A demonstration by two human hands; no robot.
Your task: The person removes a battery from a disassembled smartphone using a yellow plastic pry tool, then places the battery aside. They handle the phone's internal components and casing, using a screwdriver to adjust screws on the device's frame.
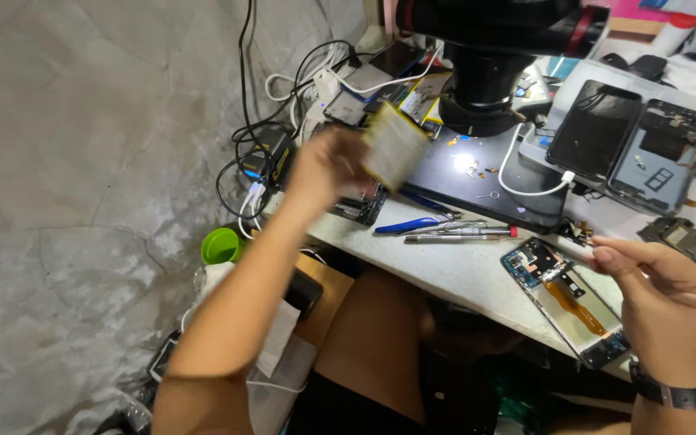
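Near right: right hand (670, 302), watch on wrist, fingers pinched on a small pale piece, too small to identify, just over an opened phone frame (575, 300) on the white bench (445, 262). Further left: left hand (328, 165) grasping a flat battery (395, 145), blurred, raised above bench. Beyond: microscope (485, 72), dark mat (477, 173), tweezers (412, 225).

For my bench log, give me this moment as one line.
left hand: holds flat yellowish rectangular battery, raised, blurred | right hand: beside opened blue-framed phone | white bench: blue-handled tweezers
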